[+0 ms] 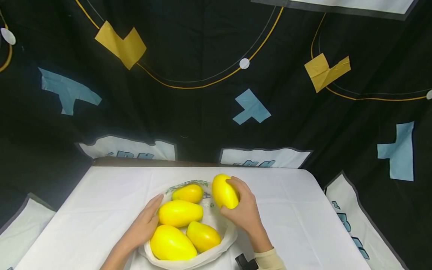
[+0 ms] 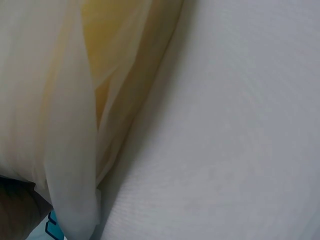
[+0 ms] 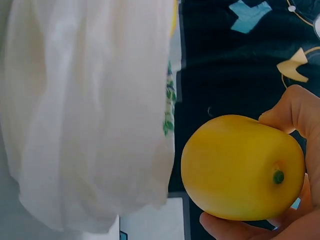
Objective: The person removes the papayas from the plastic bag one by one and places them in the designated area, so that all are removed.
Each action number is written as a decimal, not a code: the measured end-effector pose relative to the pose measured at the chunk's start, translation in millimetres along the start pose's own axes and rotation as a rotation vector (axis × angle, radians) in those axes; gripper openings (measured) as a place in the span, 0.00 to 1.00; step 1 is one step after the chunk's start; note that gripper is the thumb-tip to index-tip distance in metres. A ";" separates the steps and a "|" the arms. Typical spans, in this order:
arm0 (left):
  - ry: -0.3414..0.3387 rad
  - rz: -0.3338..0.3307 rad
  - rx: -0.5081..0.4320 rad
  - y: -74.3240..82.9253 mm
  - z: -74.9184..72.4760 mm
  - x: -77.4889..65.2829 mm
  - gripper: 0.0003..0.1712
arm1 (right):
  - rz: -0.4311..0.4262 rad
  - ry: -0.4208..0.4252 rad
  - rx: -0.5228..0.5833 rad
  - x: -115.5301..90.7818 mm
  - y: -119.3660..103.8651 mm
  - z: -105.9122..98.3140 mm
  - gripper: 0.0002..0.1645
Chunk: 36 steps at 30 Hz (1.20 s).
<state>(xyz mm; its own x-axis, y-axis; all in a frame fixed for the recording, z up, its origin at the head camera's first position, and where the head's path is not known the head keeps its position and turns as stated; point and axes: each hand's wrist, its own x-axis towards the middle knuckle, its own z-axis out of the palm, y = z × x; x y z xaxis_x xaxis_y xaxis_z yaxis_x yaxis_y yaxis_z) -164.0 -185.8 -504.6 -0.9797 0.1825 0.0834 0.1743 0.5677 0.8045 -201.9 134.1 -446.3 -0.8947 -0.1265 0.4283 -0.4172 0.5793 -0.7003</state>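
Observation:
My right hand [image 1: 246, 214] holds a yellow mango [image 1: 222, 190] by its side, thumb below and fingers over the top, at the far right rim of a white plastic bag [image 1: 221, 250]. In the right wrist view the mango's green stem spot [image 3: 278, 177] faces the camera. Several more yellow mangoes [image 1: 180, 213] lie inside the wide-mouthed bag. My left hand [image 1: 144, 224] rests along the bag's left side with its fingers extended. The left wrist view shows the bag's folded wall [image 2: 70, 130], with yellow showing through.
The bag stands on a white-covered table [image 1: 287, 217]. A dark cloth [image 1: 189, 116] with yellow, blue and white patterns hangs behind and beside it. A small black device [image 1: 246, 262] sits at the right sleeve [image 1: 270, 259].

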 end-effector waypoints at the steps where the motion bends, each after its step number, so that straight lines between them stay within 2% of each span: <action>1: 0.001 0.001 0.001 -0.2 -0.1 -0.1 0.33 | 0.002 0.011 -0.004 1.1 1.2 -1.6 0.43; 8: 0.008 0.006 0.008 -0.6 0.0 -0.2 0.32 | 0.037 0.082 -0.029 7.0 14.3 -10.2 0.44; 17: 0.003 0.001 0.012 0.4 0.0 -0.8 0.33 | 0.115 0.119 -0.041 7.3 32.2 -17.1 0.44; 23: 0.004 0.007 0.009 1.6 -0.4 -1.0 0.33 | 0.114 0.144 -0.077 8.4 44.1 -18.3 0.44; 36: -0.004 -0.005 0.010 2.6 -1.2 -0.8 0.33 | 0.158 0.135 -0.136 4.9 75.9 -16.2 0.43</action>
<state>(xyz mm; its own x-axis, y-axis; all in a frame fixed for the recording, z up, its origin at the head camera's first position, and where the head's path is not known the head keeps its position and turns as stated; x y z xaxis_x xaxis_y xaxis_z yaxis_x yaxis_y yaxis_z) -162.9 -185.4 -501.9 -0.9801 0.1830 0.0770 0.1705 0.5767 0.7990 -235.4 190.5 -488.1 -0.9137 0.0777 0.3988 -0.2406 0.6875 -0.6851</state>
